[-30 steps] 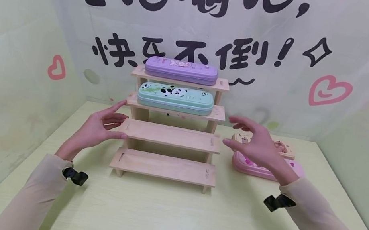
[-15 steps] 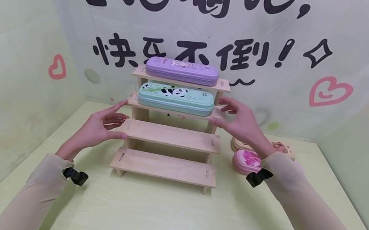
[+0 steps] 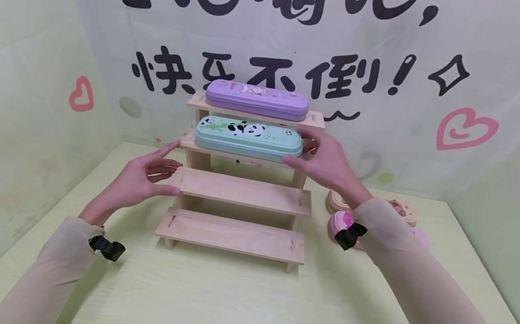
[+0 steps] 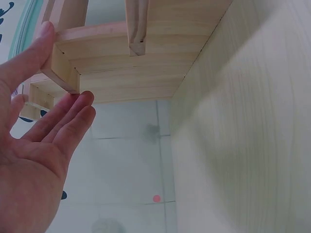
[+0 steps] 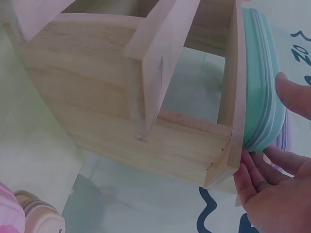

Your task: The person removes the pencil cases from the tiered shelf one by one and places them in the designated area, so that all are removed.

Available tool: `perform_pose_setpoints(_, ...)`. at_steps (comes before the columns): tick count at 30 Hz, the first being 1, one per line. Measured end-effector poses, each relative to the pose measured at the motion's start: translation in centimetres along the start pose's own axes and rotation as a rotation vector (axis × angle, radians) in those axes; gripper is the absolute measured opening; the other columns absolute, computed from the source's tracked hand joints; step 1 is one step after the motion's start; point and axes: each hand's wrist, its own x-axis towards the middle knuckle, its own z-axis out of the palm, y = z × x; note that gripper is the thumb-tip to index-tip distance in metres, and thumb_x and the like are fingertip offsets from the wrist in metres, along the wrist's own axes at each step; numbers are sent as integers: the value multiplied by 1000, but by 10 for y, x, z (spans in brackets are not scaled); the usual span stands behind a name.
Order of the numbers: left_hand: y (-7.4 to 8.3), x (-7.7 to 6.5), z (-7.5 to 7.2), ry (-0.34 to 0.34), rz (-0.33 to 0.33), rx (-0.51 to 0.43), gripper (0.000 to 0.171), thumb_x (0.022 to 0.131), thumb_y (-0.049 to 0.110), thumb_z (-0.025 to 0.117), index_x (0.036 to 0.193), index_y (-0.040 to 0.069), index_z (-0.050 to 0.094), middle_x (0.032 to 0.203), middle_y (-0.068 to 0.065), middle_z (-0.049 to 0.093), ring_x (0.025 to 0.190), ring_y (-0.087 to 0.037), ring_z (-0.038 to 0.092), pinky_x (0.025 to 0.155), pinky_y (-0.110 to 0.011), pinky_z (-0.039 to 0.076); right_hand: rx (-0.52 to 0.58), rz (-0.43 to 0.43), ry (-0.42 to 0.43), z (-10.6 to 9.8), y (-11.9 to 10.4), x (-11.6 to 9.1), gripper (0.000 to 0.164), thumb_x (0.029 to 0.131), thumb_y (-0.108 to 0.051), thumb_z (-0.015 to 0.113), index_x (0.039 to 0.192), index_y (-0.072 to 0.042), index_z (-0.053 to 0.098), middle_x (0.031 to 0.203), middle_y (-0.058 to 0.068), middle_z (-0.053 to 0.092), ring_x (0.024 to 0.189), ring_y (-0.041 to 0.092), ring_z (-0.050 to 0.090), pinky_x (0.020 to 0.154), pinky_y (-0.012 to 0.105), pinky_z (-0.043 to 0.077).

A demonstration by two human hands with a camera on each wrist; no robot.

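A tiered wooden stand (image 3: 233, 236) holds a purple pencil case (image 3: 257, 102) on its top shelf and a mint-green panda pencil case (image 3: 248, 138) on the second. My right hand (image 3: 324, 161) holds the mint case's right end, thumb at the front and fingers round the far side. In the right wrist view that case's end (image 5: 255, 82) sits on the shelf beside the thumb. My left hand (image 3: 140, 179) grips the stand's left side, its thumb at the third shelf's end and its index finger reaching up to the second shelf.
Behind my right forearm, a pink pencil case (image 3: 338, 226) and a beige pencil case (image 3: 336, 201) lie on the pale table (image 3: 215, 303). A printed cloth backdrop (image 3: 380, 125) rises behind the stand, with cloth walls at both sides.
My right hand has moved left from beside the stand to the mint case's right end and closed round it. The left hand stays at the stand's side.
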Motion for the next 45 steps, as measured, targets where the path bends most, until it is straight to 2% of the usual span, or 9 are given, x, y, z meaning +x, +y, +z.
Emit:
perform_pose_setpoints(4,0,0,0,-1,-6,4,107,83,12,92,167,38,31,141,-19,63,132,-37,59,109,-39,51,-3,13,-4,0,-3,1,74,88,-25,88,152,-8,55,121,14,65,104,30,61,81,37,55)
perform_pose_setpoints(9,0,1,0,-1,-9,-7,107,83,10,92,166,38,31,141,-19,62,133,-36,59,109,-38,51,13,33,-17,-1,-4,2,75,88,-25,88,152,-6,55,121,16,65,105,32,61,82,39,56)
perform_pose_setpoints(17,2,0,1,1,-21,-6,107,83,11,92,166,39,31,142,-19,62,133,-36,58,108,-36,51,84,44,-47,0,-3,8,74,87,-20,89,150,-1,55,127,17,67,109,31,64,96,39,57)
perform_pose_setpoints(24,3,-1,1,-2,-27,1,107,83,11,92,167,39,31,142,-19,62,134,-36,58,109,-38,50,60,9,-64,0,0,13,72,87,-19,89,151,-6,58,120,13,71,99,28,66,82,31,58)
perform_pose_setpoints(27,3,0,1,-2,-23,2,107,83,11,92,167,39,30,142,-19,62,134,-36,58,109,-38,50,54,9,-61,-1,0,12,70,87,-19,89,149,-5,59,118,13,71,99,28,65,81,30,58)
perform_pose_setpoints(37,3,0,0,-3,-23,-10,107,83,11,92,166,39,31,142,-19,61,134,-36,58,109,-37,50,77,27,-83,-11,5,4,65,87,-19,88,145,-4,61,119,14,68,106,29,62,92,37,57)
perform_pose_setpoints(45,3,1,0,-4,-18,-15,107,83,10,92,166,38,31,142,-19,62,134,-36,58,110,-40,50,60,26,-139,-16,8,4,79,89,-22,87,156,-2,49,124,16,64,112,30,58,97,40,54)
